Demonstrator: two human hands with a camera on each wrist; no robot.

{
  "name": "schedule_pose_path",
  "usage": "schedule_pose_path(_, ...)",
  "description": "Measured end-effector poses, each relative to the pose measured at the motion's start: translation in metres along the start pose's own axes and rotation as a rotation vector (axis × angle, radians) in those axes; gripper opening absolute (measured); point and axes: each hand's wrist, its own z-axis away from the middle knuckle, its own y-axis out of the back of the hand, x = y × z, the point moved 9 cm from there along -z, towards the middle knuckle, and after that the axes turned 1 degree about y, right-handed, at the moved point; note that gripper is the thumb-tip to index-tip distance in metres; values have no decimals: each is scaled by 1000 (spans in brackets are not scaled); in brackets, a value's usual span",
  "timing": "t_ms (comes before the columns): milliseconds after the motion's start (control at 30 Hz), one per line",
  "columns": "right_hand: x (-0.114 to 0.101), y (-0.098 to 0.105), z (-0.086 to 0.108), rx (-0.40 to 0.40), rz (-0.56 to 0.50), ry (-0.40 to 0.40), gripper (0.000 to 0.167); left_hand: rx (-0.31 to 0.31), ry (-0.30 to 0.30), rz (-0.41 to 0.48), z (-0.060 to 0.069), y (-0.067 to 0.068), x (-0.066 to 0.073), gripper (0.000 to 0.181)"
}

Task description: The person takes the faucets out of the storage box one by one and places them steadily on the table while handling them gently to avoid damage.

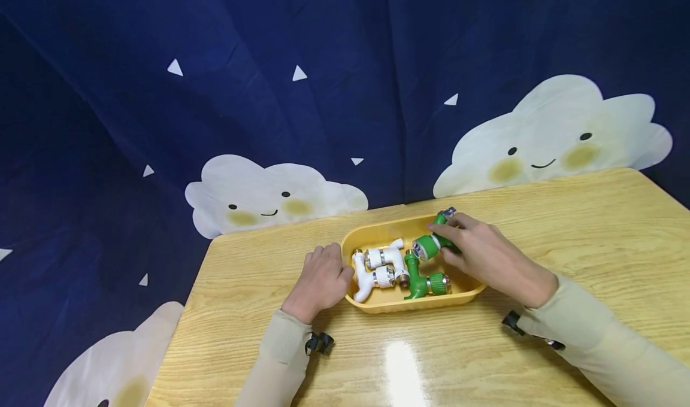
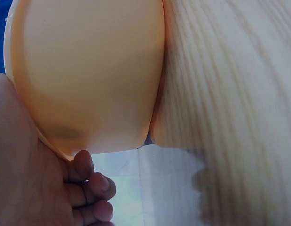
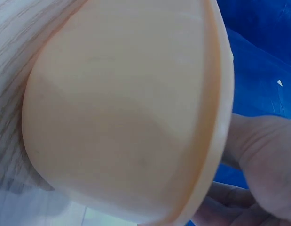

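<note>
A yellow plastic basin [image 1: 385, 306] holds white and green plastic taps. My right hand [image 1: 493, 257] reaches over its right end and grips a green tap [image 1: 429, 246], lifted at a tilt above the others. The basin's wall [image 3: 126, 108] hides that tap in the right wrist view, where only part of my hand [image 3: 272, 165] shows. At the opposite end, my left hand [image 1: 323, 278] holds the rim with curled fingers [image 2: 100, 186]. Two white taps [image 1: 363, 278] lie inside on the left, and another green tap [image 1: 417, 281] lies right of them.
The basin stands on a light wood-grain table [image 1: 259, 287], near its back edge. Behind hangs a dark blue curtain [image 1: 323, 24] printed with white clouds and triangles. Dark wrist mounts [image 1: 320, 343] sit on both sleeves.
</note>
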Motion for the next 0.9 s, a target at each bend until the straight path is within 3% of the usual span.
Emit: schedule_pose_path(900, 5, 7, 1, 22, 9, -9, 42, 16, -14, 4, 1, -1, 0, 16)
